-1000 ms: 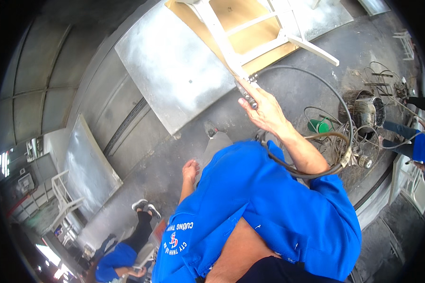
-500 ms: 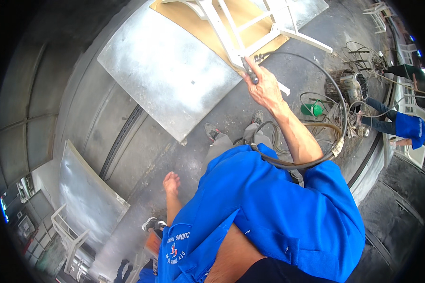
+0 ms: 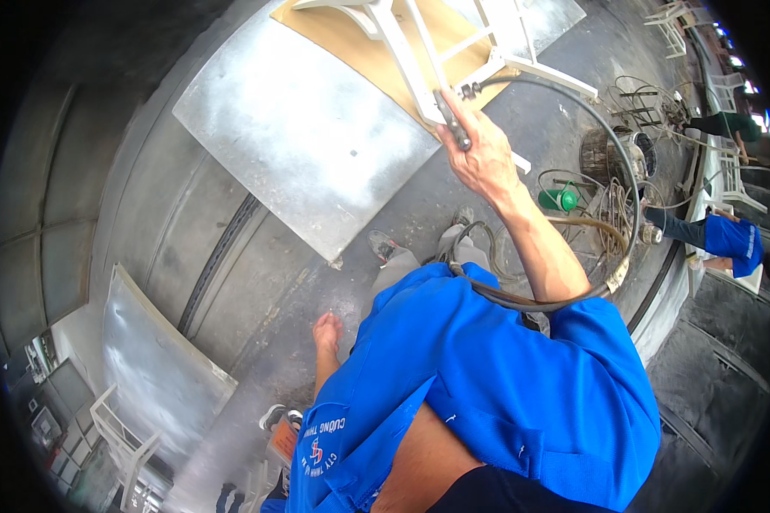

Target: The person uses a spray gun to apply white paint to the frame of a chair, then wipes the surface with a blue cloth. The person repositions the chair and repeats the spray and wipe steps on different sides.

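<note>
Since a second ago, the right hand (image 3: 485, 152) has moved higher in view, so its hand tool (image 3: 453, 121) now overlaps the near end of the white chair frame (image 3: 402, 64). Both shoes (image 3: 383, 246) now show instead of one, and the co-worker in blue (image 3: 733, 239) at the right edge is more fully visible. The right grip wraps the tool, whose black hose (image 3: 608, 125) arcs back toward the elbow; the left hand (image 3: 327, 328) hangs with loosely curled fingers, holding nothing visible. The frame lies on a brown sheet (image 3: 447, 21) over the grey worktop (image 3: 299, 128). Its visible bars look white throughout; what remains undone cannot be told.
</note>
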`<action>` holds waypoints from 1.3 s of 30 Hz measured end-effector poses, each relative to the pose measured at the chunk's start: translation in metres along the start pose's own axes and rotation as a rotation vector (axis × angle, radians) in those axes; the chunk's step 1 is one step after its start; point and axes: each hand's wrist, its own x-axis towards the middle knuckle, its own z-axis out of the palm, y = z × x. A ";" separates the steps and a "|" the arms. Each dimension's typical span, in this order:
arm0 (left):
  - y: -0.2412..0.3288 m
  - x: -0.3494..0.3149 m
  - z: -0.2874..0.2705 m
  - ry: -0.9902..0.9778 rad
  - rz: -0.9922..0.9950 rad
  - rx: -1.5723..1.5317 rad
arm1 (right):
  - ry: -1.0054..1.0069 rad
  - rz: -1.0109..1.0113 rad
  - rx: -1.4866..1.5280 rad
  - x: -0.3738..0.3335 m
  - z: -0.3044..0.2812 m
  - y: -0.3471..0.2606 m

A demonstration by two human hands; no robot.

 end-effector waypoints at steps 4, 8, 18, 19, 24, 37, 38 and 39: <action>0.003 0.003 -0.010 -0.016 0.013 -0.004 | -0.131 0.187 -0.051 -0.040 -0.002 0.009; 0.016 0.003 -0.014 -0.013 0.026 0.002 | -0.244 0.369 0.036 -0.062 0.000 0.015; 0.037 -0.001 -0.029 0.038 0.076 -0.020 | 0.168 -0.044 0.177 0.002 -0.008 -0.015; 0.035 -0.001 -0.031 0.032 0.098 -0.023 | 0.174 -0.037 0.181 0.008 -0.013 -0.018; 0.006 -0.003 -0.041 0.049 0.057 -0.030 | 0.191 -0.018 0.250 0.011 -0.028 -0.026; -0.022 -0.004 -0.020 -0.002 0.025 0.028 | -0.077 0.272 0.126 -0.102 -0.023 0.022; -0.014 -0.005 -0.019 0.000 0.030 0.036 | -0.076 0.300 0.114 -0.104 -0.023 0.025; -0.007 -0.006 -0.018 0.012 0.033 0.039 | -0.078 0.324 0.104 -0.105 -0.023 0.026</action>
